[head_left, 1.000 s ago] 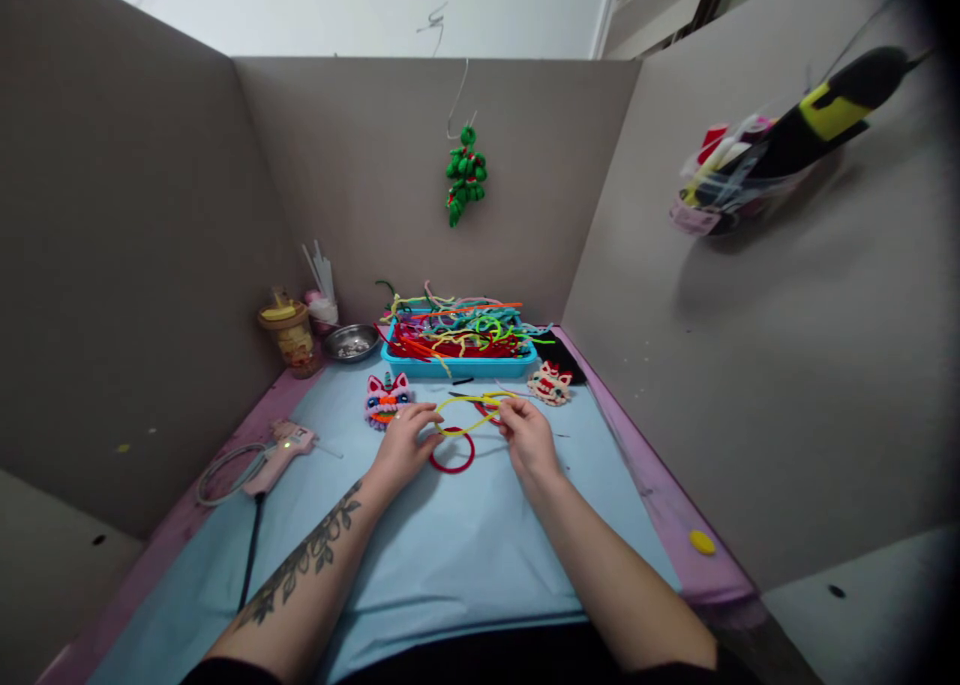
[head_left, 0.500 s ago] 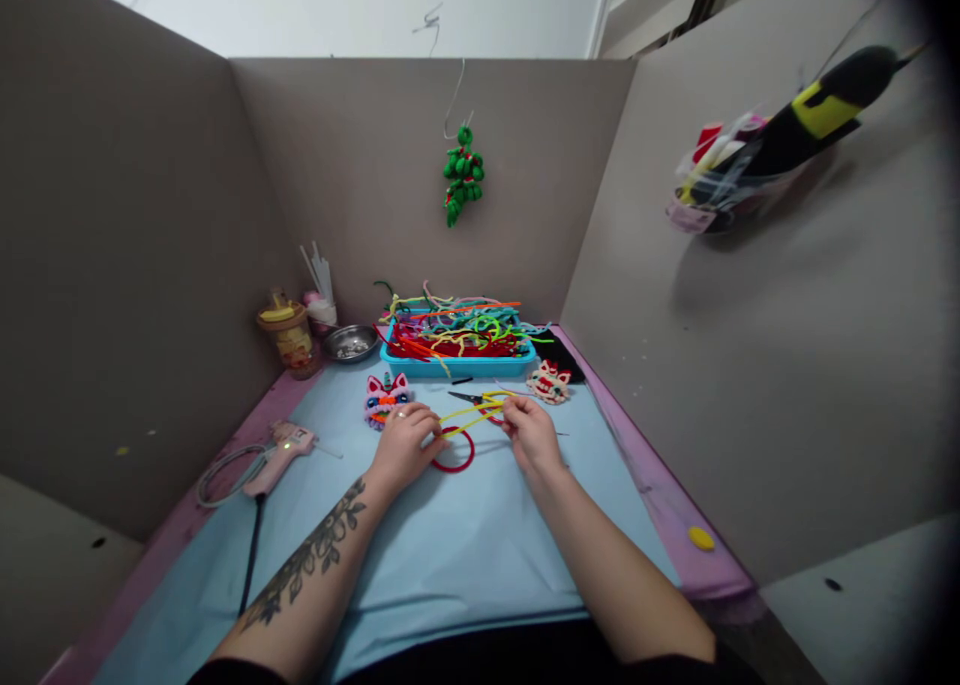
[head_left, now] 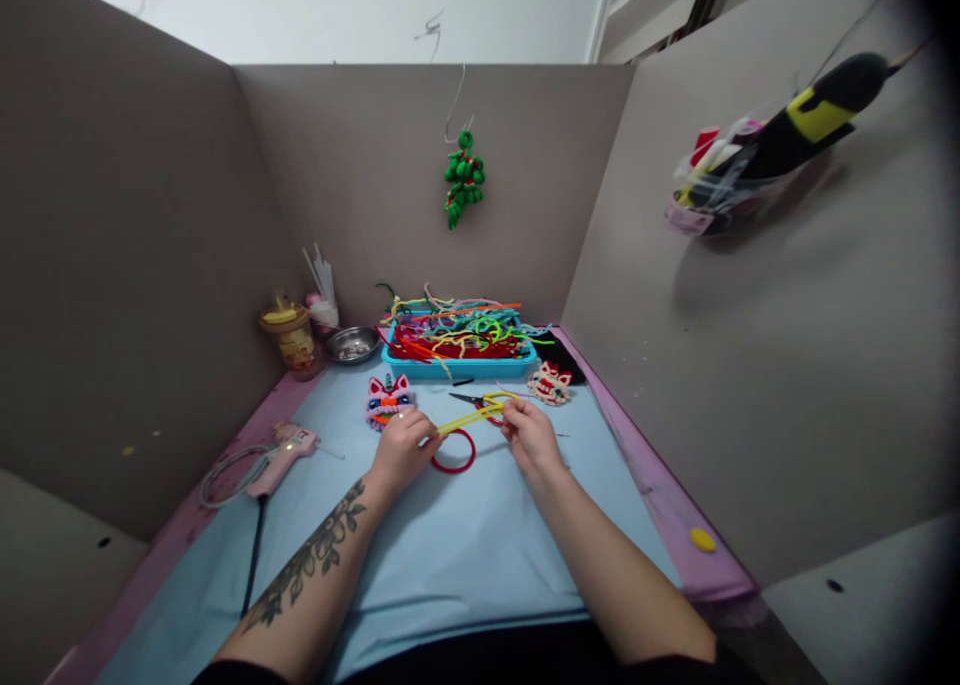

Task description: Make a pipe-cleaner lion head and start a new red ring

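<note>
Between my two hands a yellow pipe cleaner point(head_left: 471, 419) is stretched, doubled into two nearly parallel strands. My left hand point(head_left: 407, 447) pinches its left end, and my right hand point(head_left: 530, 433) pinches the right end. Just below the strands a red ring point(head_left: 473, 452) lies on the blue cloth, its left edge close to my left fingers. Scissors point(head_left: 466, 398) with yellow and red handles lie behind the strands, partly covered by them and my right hand. Beyond my left hand sits a pink and purple animal-face ornament point(head_left: 388, 393).
A blue tray point(head_left: 457, 370) heaped with coloured pipe cleaners stands at the back. A cream and red ornament point(head_left: 551, 383) lies right of it. At left are a pink glue gun point(head_left: 283, 459), a metal bowl point(head_left: 352, 345) and a lidded cup point(head_left: 292, 340). Grey panels enclose the table.
The two yellow strands have drawn closer together and look straighter. My left fingers have closed in a little; my right hand has hardly moved.
</note>
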Tool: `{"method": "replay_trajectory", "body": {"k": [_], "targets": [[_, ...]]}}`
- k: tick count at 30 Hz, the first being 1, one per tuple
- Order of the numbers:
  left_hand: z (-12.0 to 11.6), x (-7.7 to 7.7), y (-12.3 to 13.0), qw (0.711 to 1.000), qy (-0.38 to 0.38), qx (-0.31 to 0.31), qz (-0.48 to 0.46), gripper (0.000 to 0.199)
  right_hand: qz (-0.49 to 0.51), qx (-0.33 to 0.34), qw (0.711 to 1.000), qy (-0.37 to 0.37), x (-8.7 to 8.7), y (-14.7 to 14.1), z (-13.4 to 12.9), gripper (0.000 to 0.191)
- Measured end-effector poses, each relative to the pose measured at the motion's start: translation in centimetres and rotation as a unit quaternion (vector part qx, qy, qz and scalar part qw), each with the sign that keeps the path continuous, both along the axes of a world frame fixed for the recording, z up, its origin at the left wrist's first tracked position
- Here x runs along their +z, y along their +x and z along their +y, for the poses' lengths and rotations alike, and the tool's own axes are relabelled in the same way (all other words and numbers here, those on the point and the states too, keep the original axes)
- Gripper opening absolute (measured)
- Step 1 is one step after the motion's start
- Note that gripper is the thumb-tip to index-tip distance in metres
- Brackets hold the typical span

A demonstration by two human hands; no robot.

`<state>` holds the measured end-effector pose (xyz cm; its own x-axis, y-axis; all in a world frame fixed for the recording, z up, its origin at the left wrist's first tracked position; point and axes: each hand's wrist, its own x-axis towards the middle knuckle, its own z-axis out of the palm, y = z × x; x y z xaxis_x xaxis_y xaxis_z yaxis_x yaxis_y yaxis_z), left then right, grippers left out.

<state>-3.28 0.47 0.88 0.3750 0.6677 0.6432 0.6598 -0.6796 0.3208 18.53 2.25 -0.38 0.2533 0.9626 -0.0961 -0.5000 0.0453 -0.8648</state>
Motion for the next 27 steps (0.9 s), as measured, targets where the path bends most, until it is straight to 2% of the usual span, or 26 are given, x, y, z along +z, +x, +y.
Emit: {"method": "replay_trajectory", "body": {"k": [2, 3, 5, 7, 14, 22, 27], "targets": [[-0.1, 0.1, -0.1, 1.000, -0.009, -0.001, 0.005, 0.011, -0.005, -0.005, 1.000, 0.009, 0.1, 0.0, -0.1, 0.026], [-0.1, 0.1, -0.1, 1.000, -0.013, 0.003, 0.007, 0.018, -0.007, -0.006, 1.000, 0.011, 0.2, 0.0, -0.1, 0.027], [-0.2, 0.2, 0.0, 1.000, -0.016, 0.016, 0.009, 0.044, -0.015, -0.001, 1.000, 0.011, 0.2, -0.3, -0.2, 0.029], [-0.3, 0.1, 0.3, 1.000, -0.011, 0.017, 0.018, 0.055, -0.030, 0.012, 0.999, 0.011, 0.1, -0.9, -0.4, 0.030], [-1.0, 0.1, 1.5, 0.998, 0.012, 0.016, 0.051, 0.014, -0.093, 0.067, 0.992, 0.057, 0.0, -3.2, -1.7, 0.025], [-1.1, -0.3, 1.5, 0.999, -0.010, 0.017, 0.029, 0.018, -0.105, 0.089, 0.988, 0.074, -0.6, -3.5, -1.7, 0.023], [-1.0, -0.6, 1.4, 0.999, -0.040, 0.034, 0.008, 0.017, -0.164, 0.084, 0.977, 0.110, -0.3, -3.1, -1.8, 0.028]]}}
